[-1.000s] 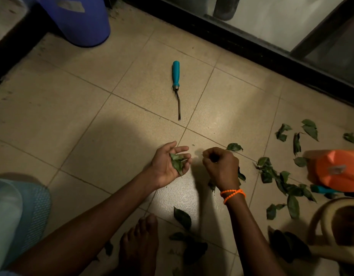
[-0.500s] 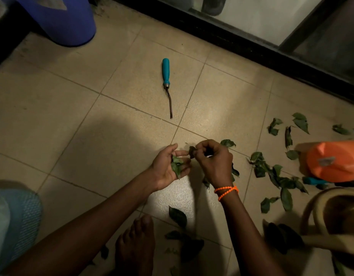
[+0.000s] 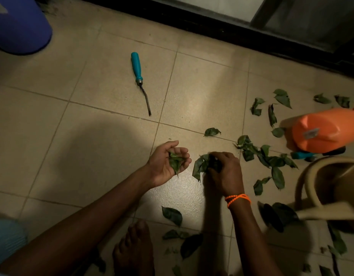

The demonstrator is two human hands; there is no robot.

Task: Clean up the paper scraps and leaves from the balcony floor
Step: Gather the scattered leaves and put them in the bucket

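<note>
Your left hand (image 3: 168, 162) lies palm up just above the beige tiled balcony floor (image 3: 104, 120), fingers loosely cupped around a small bunch of dark green leaves (image 3: 175, 161) resting in the palm. Just beside it, your right hand (image 3: 224, 172), with an orange beaded bracelet (image 3: 237, 199) at the wrist, is turned knuckles up with its fingers curled; it seems to pinch a few more green leaves (image 3: 200, 166) that stick out to its left, though blur makes the exact grip hard to read.

Most of the loose green leaves scattered on the tiles (image 3: 271, 162) lie to the right of your right hand, stretching toward an orange plastic container (image 3: 325, 130) lying on its side. More leaves sit near your bare foot (image 3: 135, 250) at the bottom edge, one of them just above the toes (image 3: 173, 215).

A teal-handled hand tool with a thin bent metal shaft (image 3: 140, 80) lies on the tiles well apart from both hands, farther from you. A blue plastic bucket (image 3: 19, 26) stands in the upper left corner, and a cream-coloured rounded bin (image 3: 311, 176) shows at the right edge.
</note>
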